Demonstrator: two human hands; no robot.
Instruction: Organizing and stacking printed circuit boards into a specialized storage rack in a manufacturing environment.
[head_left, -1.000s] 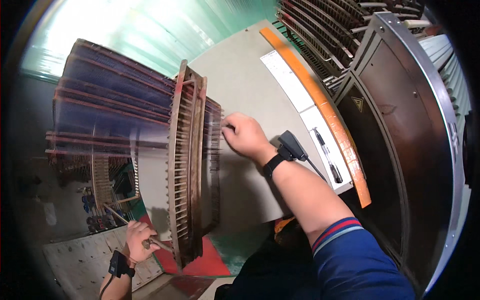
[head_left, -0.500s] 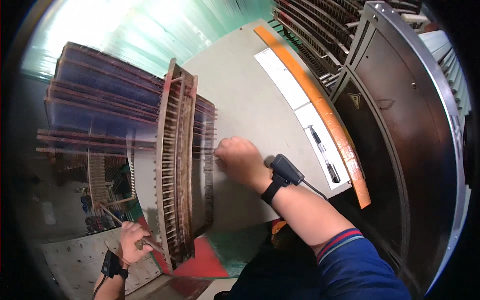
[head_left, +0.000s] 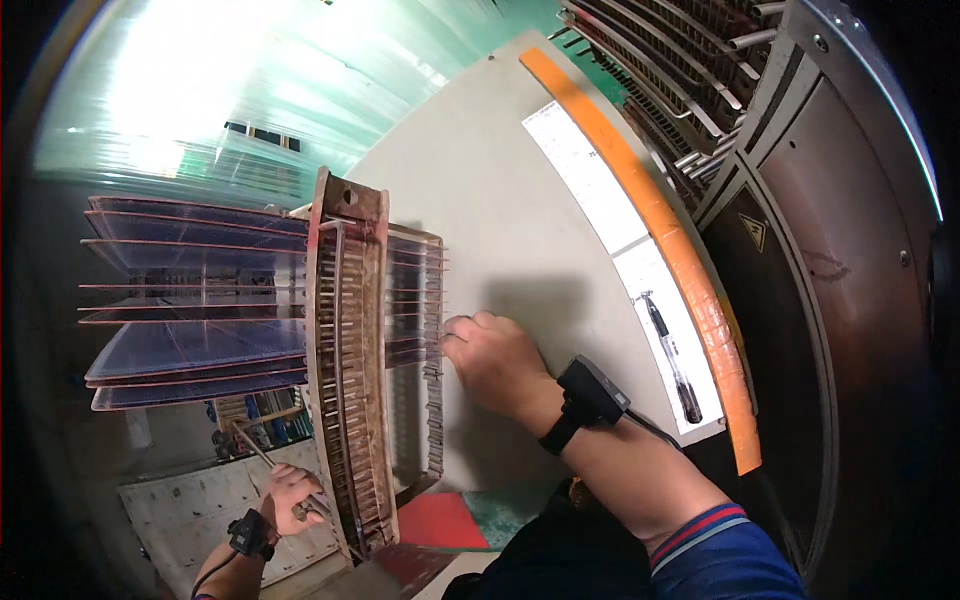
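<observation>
A slotted metal rack [head_left: 362,300] with worn, rusty bars stands before me at the left. Several thin dark blue panels [head_left: 195,348] with copper-coloured edges sit in its slots and stick out far to the left; their short ends poke out on the right. My right hand [head_left: 495,362] is closed at those right ends, its thumb and fingers pinching at one panel's edge. The exact grip is partly hidden by the fingers. At the rack's lower left, my left hand [head_left: 292,497] is wrapped round a metal rod [head_left: 252,443] of the rack frame.
Behind the rack lies a grey board [head_left: 480,170] carrying white paper sheets [head_left: 575,180], a black pen [head_left: 668,350] and an orange strip [head_left: 655,225]. A dark metal cabinet [head_left: 830,230] stands right. More racks [head_left: 655,50] are at the upper right, and translucent green sheeting [head_left: 330,90] hangs behind.
My view has shifted, and the rack's panels now appear more edge-on and spread apart. My right hand sits lower along the row of panel ends; my left hand keeps its hold.
</observation>
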